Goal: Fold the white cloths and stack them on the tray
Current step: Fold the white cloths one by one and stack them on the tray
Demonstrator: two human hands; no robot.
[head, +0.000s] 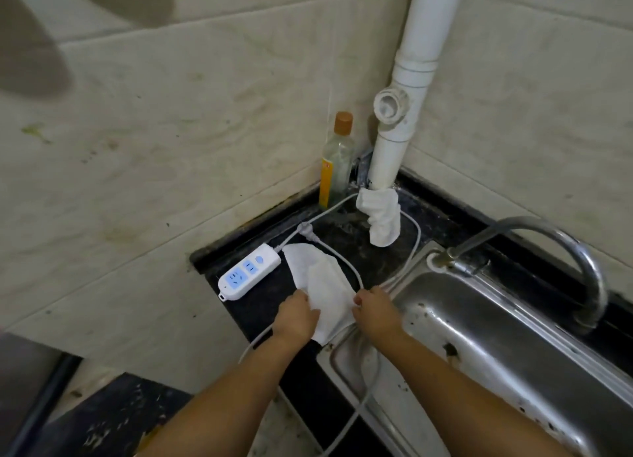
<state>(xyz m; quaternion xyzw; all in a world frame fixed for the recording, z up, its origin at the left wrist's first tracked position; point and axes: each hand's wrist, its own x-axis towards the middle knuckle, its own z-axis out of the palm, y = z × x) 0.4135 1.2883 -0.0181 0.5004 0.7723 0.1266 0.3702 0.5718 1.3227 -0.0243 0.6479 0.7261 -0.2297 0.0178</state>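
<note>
Both hands grasp one white cloth (327, 287): left hand (297, 314) on its left edge, right hand (376, 310) on its right. Cloth lies on dark bench (346, 247) just left of sink (486, 333); power strip (249, 271) beyond, further left of sink.

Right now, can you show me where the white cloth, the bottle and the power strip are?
white cloth (329, 285): head view, on its middle, between the two hands.
bottle (337, 162): head view, on its clear body, below the brown cap.
power strip (248, 271): head view, on its white top, by the blue sockets.
</note>
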